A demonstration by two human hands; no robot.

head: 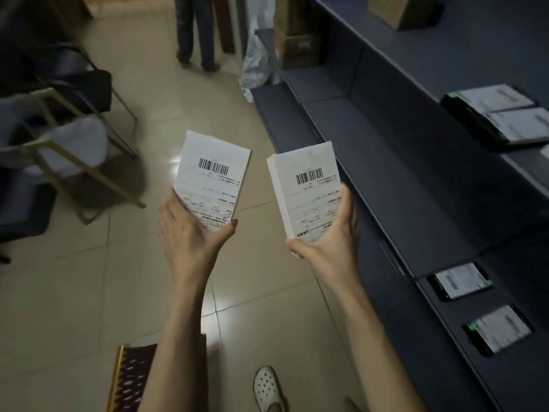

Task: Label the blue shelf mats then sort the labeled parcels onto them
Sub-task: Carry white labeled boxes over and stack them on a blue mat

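Each hand grips one of two white parcels: left hand [190, 233], right hand [329, 242].

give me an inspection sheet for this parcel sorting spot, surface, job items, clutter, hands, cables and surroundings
Surface: dark blue shelf mats on tiered shelving at right; tiled floor below.
Job's things: two white labelled parcels, barcodes facing up, left parcel and right parcel; black labelled parcels on the shelves.
Clutter: cardboard box on an upper shelf; white plastic bag on the floor.
Hands: left hand grips the left parcel's near end; right hand grips the right parcel's.
Cables: nothing seen.
Surroundings: chairs at left; another person's legs ahead; patterned mat by the wearer's white shoe.
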